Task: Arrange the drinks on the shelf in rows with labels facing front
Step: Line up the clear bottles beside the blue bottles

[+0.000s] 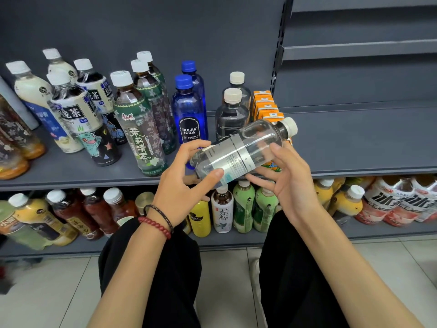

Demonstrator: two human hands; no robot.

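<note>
Clear bottle (pixel 238 150): white cap, grey label, tilted, cap toward 2 o'clock; base gripped by left hand (pixel 186 183), body by right hand (pixel 288 181), in front of the grey shelf (pixel 354 143)

Upright on the shelf in front-to-back rows, from 9 to 12 o'clock of it: milk tea bottles (pixel 35 95); cartoon-label tea bottles (pixel 78 114); green jasmine tea bottles (pixel 139 124); blue soda bottles (pixel 189 110), front label outward; dark bottles (pixel 231 112); orange cartons (pixel 264 105)
</note>
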